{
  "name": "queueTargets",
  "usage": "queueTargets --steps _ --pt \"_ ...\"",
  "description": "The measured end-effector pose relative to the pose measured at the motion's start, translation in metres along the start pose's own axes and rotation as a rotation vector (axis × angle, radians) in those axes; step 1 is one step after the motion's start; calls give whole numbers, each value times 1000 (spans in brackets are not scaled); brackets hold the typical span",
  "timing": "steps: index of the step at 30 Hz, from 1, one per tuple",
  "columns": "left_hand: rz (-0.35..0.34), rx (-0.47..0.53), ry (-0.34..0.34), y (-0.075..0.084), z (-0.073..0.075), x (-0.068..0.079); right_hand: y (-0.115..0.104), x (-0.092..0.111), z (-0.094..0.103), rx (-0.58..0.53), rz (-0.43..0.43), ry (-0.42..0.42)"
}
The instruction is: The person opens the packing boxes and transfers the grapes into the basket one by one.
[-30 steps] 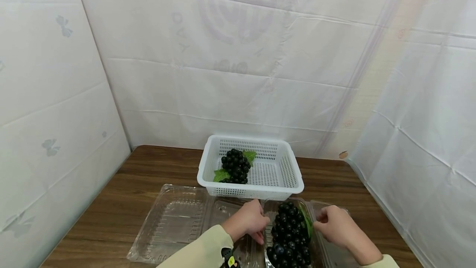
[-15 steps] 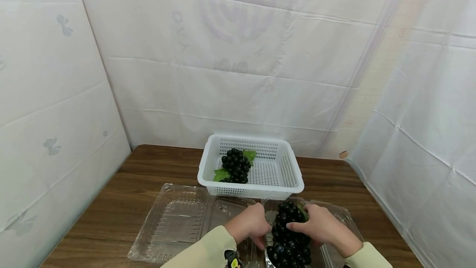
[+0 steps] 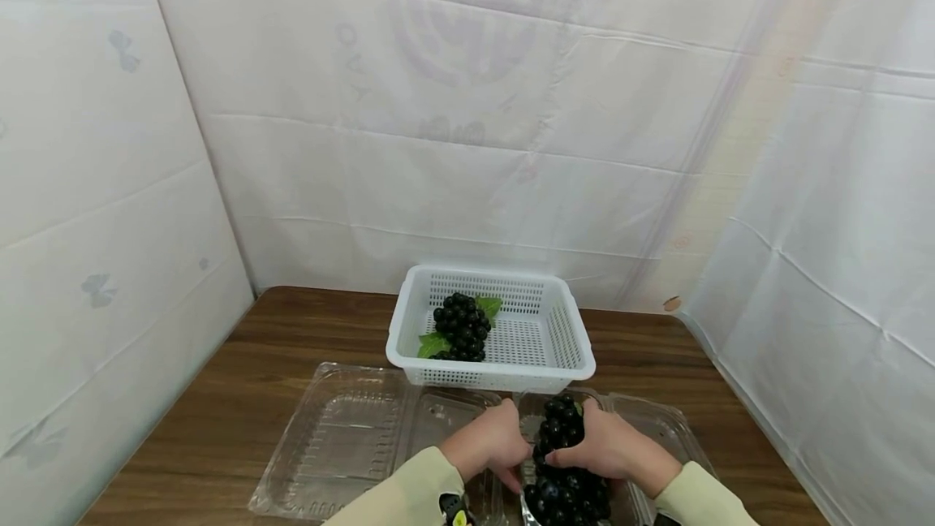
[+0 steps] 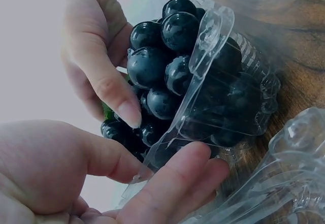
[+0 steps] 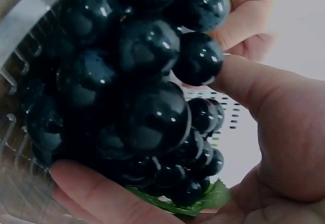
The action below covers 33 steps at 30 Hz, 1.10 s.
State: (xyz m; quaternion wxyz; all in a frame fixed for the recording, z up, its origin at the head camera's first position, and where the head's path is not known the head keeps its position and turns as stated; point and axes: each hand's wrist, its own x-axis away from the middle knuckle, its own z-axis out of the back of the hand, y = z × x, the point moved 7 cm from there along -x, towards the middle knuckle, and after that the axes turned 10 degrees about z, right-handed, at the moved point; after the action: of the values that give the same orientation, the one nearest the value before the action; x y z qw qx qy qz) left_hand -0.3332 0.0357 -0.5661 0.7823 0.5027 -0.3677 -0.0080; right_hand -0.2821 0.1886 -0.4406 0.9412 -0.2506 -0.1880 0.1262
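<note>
A bunch of dark grapes (image 3: 562, 497) with a green leaf (image 5: 216, 198) lies in a clear plastic clamshell container (image 3: 532, 407) at the front of the table. My right hand (image 3: 621, 446) grips the bunch from the right, thumb over its top and fingers down along its right side, by the leaf. At the left wall, my left hand (image 3: 493, 438) holds the container's rim (image 4: 207, 38) between thumb and fingers. In the left wrist view, the grapes press close behind the transparent wall. The right hand's fingertips are partly hidden under the grapes in the head view.
Behind the container stands a white perforated basket (image 3: 504, 369), holding another bunch of grapes (image 3: 463, 329) with leaves. To the left lies a second clear clamshell container (image 3: 354, 424), opened out flat. The first container's lid (image 3: 668, 424) spreads to the right. White sheeting (image 3: 467, 185) encloses the table.
My right hand has moved left from the container's right edge onto the grapes and taken hold of them. The left hand has stayed at the left rim.
</note>
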Motion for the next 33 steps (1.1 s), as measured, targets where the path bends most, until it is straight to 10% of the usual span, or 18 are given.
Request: queueTargets --steps 5,11,20,33 --pt "31 -71 53 12 -2 22 1 -4 -5 8 -12 -12" --pt "28 -60 24 7 -1 16 4 -10 -12 -9 -20 -21" --pt "43 -154 39 36 -3 58 7 -15 -21 -21 -36 -13" --pt "42 -124 47 32 -4 53 12 -19 -24 9 -43 38"
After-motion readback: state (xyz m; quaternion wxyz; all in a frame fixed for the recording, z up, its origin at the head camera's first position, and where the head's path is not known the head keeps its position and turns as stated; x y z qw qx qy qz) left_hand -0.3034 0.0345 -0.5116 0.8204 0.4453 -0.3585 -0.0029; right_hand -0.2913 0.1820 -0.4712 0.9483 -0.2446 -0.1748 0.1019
